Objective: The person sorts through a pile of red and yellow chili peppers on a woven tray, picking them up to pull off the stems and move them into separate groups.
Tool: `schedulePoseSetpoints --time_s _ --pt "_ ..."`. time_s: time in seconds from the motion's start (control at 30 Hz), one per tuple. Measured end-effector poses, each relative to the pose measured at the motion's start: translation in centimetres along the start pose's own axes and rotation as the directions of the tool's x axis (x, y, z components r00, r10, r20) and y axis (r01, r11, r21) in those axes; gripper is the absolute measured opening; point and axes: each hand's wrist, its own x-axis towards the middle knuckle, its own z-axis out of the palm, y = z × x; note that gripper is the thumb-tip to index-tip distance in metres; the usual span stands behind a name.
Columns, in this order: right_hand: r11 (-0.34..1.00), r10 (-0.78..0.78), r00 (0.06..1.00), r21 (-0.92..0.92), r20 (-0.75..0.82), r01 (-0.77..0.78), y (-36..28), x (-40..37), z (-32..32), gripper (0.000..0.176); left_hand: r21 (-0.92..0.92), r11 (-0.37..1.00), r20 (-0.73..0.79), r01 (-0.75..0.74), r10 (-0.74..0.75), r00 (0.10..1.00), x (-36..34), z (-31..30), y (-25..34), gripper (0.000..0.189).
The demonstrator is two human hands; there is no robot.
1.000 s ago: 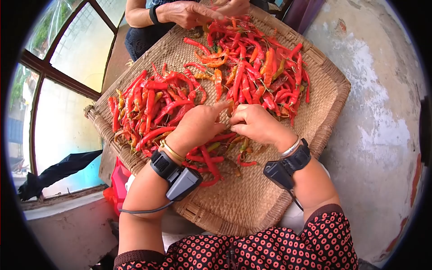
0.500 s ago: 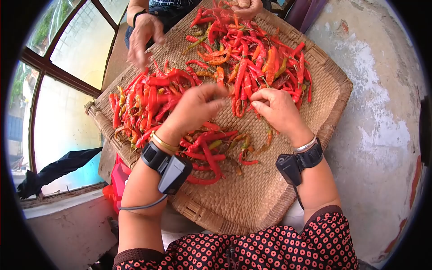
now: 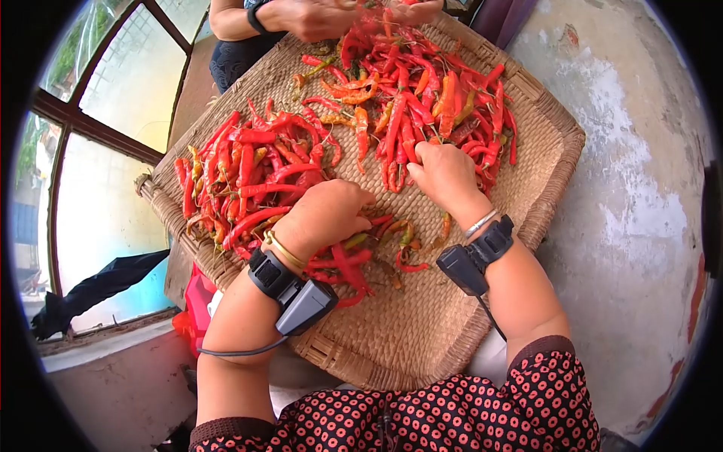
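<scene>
My left hand (image 3: 325, 215) is over the near-left part of the woven tray (image 3: 422, 316), above a small heap of red chili peppers (image 3: 324, 275). Its thumb and index finger show a gap between them; the other fingers are hidden under the palm. Just below it, one red chili is smeared by motion. At the lower edge of the large chili heap (image 3: 399, 113), my right hand (image 3: 446, 177) has its fingertips pinched together by a red chili (image 3: 409, 139). The hand partly covers what it pinches.
Another person's hands (image 3: 312, 19) work at the far edge of the big heap. A further chili pile (image 3: 248, 169) lies on the tray's left side. Windows (image 3: 113, 203) stand to the left, with a dark folded cloth (image 3: 105, 282) below. A worn wall (image 3: 617, 188) is on the right.
My left hand has moved down towards the small near heap. My right hand has shifted slightly left. The other person's near hand has drawn up and right to the far heap.
</scene>
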Motion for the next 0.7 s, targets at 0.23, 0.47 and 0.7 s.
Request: schedulePoseSetpoints --time_s 0.23,0.47,0.7 --pt "0.901 0.087 0.987 0.412 0.134 -0.135 -0.3 0.0 -3.9 0.022 -0.059 0.995 -0.087 0.086 -0.091 0.992 0.5 -0.6 0.5 0.032" --pt "0.651 -0.220 0.913 0.749 0.342 -0.124 -0.3 -1.8 -5.6 0.020 -0.363 0.931 -0.528 -0.030 -0.179 0.830 0.6 -1.5 2.0 0.045" --pt "0.404 -0.257 0.822 0.829 0.508 -0.386 -0.6 -1.7 -5.9 0.020 -0.711 0.702 -0.040 0.037 -0.093 0.995 0.3 -1.7 1.3 0.020"
